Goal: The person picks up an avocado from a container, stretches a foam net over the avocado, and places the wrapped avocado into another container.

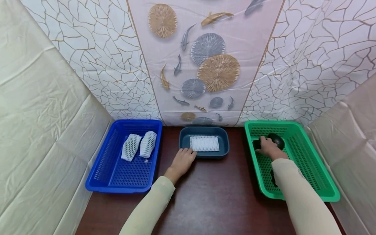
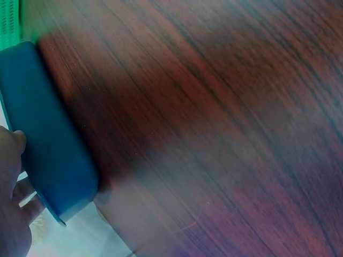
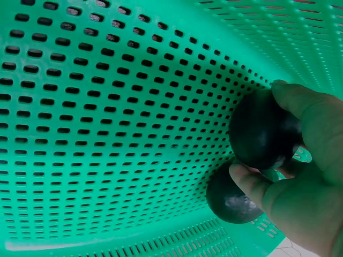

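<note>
In the head view my left hand is at the near left corner of a small dark teal tray, gripping its rim. A folded white foam net sleeve lies in that tray. The left wrist view shows the hand's thumb against the tray's rim. My right hand reaches into a green basket. Its thumb and fingers grip a dark, glossy round fruit, the upper one in the right wrist view. A second dark fruit lies right beside it, partly behind a finger.
At the left, a blue basket holds two white net-wrapped items. All the containers stand on a dark wood table. Patterned cloth hangs behind, with plain cloth at both sides. Another dark shape shows beside the right sleeve.
</note>
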`<state>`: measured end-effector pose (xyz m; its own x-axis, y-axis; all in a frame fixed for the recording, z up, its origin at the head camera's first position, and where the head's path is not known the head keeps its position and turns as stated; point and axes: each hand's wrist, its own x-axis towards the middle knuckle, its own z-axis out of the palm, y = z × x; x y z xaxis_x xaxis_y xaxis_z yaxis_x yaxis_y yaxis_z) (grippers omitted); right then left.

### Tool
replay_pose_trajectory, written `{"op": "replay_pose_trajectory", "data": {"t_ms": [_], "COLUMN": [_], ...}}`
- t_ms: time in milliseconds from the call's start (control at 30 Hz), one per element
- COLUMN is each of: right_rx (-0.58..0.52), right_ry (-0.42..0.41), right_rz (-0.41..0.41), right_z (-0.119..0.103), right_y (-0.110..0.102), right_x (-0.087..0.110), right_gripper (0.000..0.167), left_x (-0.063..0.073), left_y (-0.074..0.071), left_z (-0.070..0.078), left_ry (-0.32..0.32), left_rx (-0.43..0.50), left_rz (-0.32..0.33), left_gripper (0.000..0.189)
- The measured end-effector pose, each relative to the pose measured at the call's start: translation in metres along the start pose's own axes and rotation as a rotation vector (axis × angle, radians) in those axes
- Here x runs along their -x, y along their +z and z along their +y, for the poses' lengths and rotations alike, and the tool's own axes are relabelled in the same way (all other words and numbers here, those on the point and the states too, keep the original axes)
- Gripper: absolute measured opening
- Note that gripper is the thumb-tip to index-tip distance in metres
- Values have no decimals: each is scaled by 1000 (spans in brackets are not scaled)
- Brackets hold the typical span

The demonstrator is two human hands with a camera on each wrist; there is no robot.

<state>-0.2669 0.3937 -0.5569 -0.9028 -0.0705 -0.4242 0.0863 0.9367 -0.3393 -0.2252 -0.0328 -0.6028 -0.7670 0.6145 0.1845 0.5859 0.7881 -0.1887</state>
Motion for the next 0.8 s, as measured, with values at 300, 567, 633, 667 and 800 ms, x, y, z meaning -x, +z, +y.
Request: {"op": "replay_pose_trajectory", "data": {"t_ms": [300, 567, 633, 667, 800], "right_rx": [-47, -73, -65, -61, -51], "right_ry": [0, -25, -36, -42, -76], "right_rz": [-16, -10, -3, 3, 41], "right_z": [2, 5, 4, 4, 4], "right_y": [2, 4, 3, 3, 1], "right_x": [2, 7, 9, 11, 16], "right_gripper": [79, 80, 80, 80, 77], "left_x": [-1, -1, -1, -1, -1], "left_y": [0, 2, 1, 1, 0], "left_z": [-1, -2, -1, -1, -1], "left_ry": [7, 7, 3, 1, -5], "left_rx": [38, 50, 49, 48, 46], "left_rz": [42, 51, 46, 38, 28], "left_gripper": [24, 24, 24, 25, 25]}}
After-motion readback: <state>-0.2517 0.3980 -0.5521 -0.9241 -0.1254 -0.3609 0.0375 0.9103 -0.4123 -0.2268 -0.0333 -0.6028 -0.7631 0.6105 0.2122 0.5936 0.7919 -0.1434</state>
